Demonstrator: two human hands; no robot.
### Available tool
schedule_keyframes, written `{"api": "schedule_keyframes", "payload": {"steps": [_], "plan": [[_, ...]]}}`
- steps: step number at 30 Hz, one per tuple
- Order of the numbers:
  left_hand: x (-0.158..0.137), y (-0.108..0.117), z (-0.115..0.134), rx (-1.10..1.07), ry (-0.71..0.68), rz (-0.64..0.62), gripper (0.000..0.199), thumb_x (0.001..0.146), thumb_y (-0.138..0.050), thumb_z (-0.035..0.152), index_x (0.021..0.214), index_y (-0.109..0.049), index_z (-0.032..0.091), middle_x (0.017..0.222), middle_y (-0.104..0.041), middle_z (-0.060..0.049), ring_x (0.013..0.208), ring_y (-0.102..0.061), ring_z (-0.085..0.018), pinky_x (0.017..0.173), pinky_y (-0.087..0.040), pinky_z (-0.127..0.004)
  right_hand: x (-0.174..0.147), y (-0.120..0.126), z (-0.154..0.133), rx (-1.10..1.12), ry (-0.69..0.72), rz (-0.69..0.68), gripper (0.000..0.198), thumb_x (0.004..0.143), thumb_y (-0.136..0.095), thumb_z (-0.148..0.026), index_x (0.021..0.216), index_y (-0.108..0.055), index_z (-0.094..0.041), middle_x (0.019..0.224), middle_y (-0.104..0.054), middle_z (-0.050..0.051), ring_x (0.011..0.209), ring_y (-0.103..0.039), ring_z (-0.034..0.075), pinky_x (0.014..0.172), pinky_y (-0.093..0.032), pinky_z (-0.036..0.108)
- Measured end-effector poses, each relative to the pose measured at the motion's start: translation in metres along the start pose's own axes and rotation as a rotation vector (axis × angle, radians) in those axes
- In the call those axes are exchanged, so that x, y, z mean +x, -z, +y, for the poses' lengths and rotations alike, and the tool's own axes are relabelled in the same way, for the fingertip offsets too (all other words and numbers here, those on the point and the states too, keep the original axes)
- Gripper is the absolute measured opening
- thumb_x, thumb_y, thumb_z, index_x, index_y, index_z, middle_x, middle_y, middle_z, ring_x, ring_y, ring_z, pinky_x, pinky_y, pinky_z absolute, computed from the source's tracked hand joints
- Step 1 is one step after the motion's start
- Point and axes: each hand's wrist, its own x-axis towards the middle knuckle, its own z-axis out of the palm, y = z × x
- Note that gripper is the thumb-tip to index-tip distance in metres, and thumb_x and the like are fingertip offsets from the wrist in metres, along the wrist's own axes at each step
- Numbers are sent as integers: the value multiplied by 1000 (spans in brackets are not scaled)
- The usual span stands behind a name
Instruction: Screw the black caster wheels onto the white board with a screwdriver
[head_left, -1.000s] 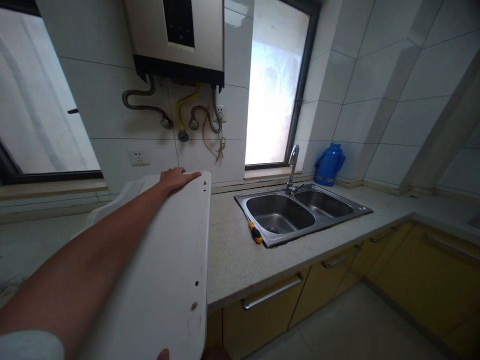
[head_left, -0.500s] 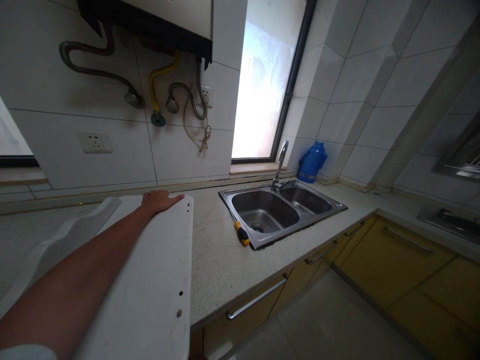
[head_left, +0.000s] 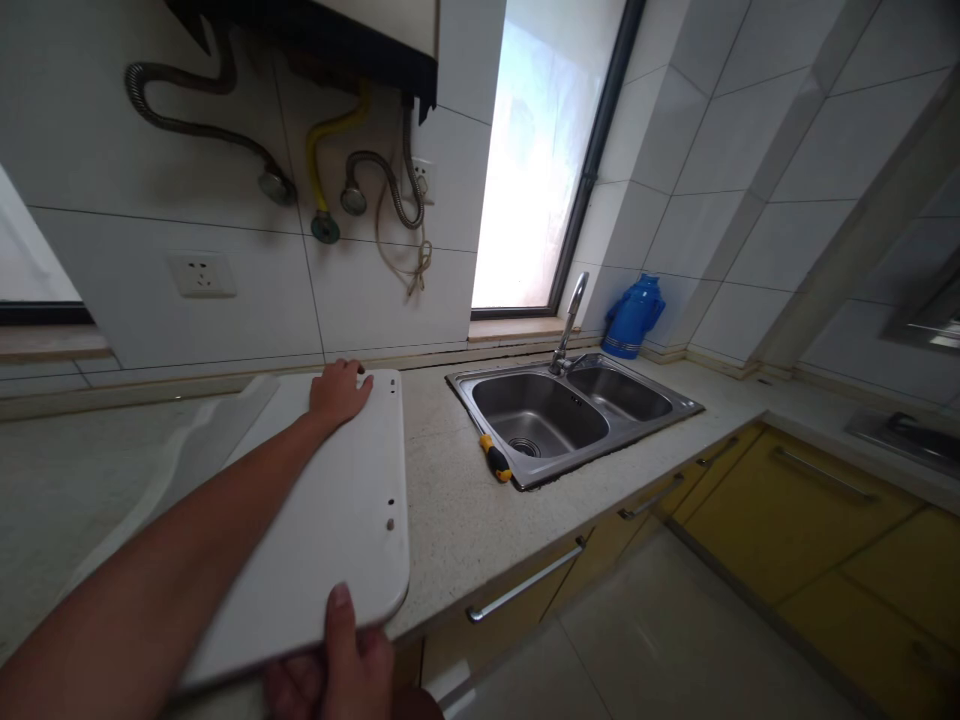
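Note:
A white panel [head_left: 315, 530] with rounded corners lies flat on the counter, with small holes and brown peg-like spots along its right side. A wavy-edged white piece [head_left: 202, 450] runs along its left side, partly behind my forearm. My left hand [head_left: 339, 392] grips the panel's far edge, its fingers curled over the back and mostly hidden. At the near edge, my right hand [head_left: 345, 650] pinches the panel, thumb on top and fingers underneath. A screwdriver [head_left: 493, 458] with a yellow and black handle rests against the sink's left rim.
A double-bowl steel sink [head_left: 487, 385] with a tall faucet [head_left: 574, 315] is set in the counter [head_left: 450, 530]. Behind it stands a blue thermos flask [head_left: 634, 318]. Hoses hang under a water heater [head_left: 360, 30]. Yellow cabinets [head_left: 810, 510] line the right.
My right hand has come into view and taken hold of the panel's near edge. The panel's near edge now shows. The view has shifted slightly, and my left hand stays at the far edge.

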Motion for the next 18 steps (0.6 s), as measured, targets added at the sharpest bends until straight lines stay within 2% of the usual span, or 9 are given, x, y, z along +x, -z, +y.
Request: {"api": "schedule_keyframes", "payload": {"steps": [1, 3, 4, 7, 9, 11, 14, 16, 18], "plan": [[-3, 5, 4, 6, -7, -4, 54, 107, -42, 44, 140, -69, 12, 147, -67, -27, 138, -61, -44, 108, -52, -57, 5, -9, -10, 36, 9, 20, 85, 57, -95, -86, 112, -69, -27, 114, -89, 8, 105, -87, 29, 89, -72, 42], [-8, 18, 8, 21, -27, -18, 53, 106, -44, 44, 143, -67, 13, 149, -67, -26, 137, -62, -43, 109, -52, -57, 11, -24, -36, 127, -31, -5, 92, 51, -108, -67, 121, -69, -22, 121, -87, 12, 104, -87, 28, 89, -71, 37], [-11, 27, 8, 30, -42, -28, 54, 106, -46, 45, 145, -66, 14, 150, -67, -25, 137, -62, -43, 110, -51, -56, 13, -30, -51, 134, -32, 11, 85, 58, -108, -58, 122, -69, -20, 117, -88, 11, 98, -87, 25, 85, -71, 35], [-28, 59, 1, 67, -90, -58, 56, 102, -55, 45, 149, -64, 16, 153, -67, -22, 141, -60, -43, 116, -48, -56, 18, -43, -91, 85, 6, 84, 37, 95, -86, -40, 116, -71, -14, 98, -88, 9, 79, -83, 18, 74, -69, 29], [-48, 78, -9, 98, -99, -62, 63, 99, -61, 47, 154, -61, 17, 158, -62, -24, 148, -54, -46, 121, -44, -59, 21, -44, -111, 56, 56, 143, 18, 105, -73, -30, 112, -70, -14, 89, -86, 7, 71, -80, 16, 70, -68, 28], [-75, 87, -22, 101, -51, -56, 79, 95, -68, 52, 164, -52, 18, 170, -50, -27, 156, -44, -52, 123, -41, -66, 24, -39, -123, 52, 97, 176, 14, 106, -70, -29, 109, -69, -15, 84, -83, 4, 67, -77, 15, 67, -67, 27], [-118, 79, -38, -45, 118, -65, 109, 84, -80, 57, 175, -35, 18, 182, -27, -31, 163, -33, -60, 123, -39, -75, 28, -26, -135, 50, 154, 206, 16, 103, -74, -30, 111, -71, -16, 83, -82, 3, 69, -77, 16, 68, -68, 28], [-141, 65, -43, -278, 181, -85, 117, 79, -83, 47, 177, -26, 15, 180, -31, -33, 163, -38, -56, 126, -41, -70, 29, -16, -140, 51, 189, 224, 19, 101, -76, -29, 114, -72, -16, 85, -83, 4, 73, -78, 17, 71, -69, 29], [-157, 53, -39, -558, 188, -60, 115, 80, -78, 34, 177, -20, 13, 176, -40, -31, 162, -46, -46, 131, -41, -61, 31, -9, -145, 51, 220, 243, 22, 100, -77, -29, 117, -72, -17, 87, -83, 4, 77, -80, 18, 73, -69, 30]]}}
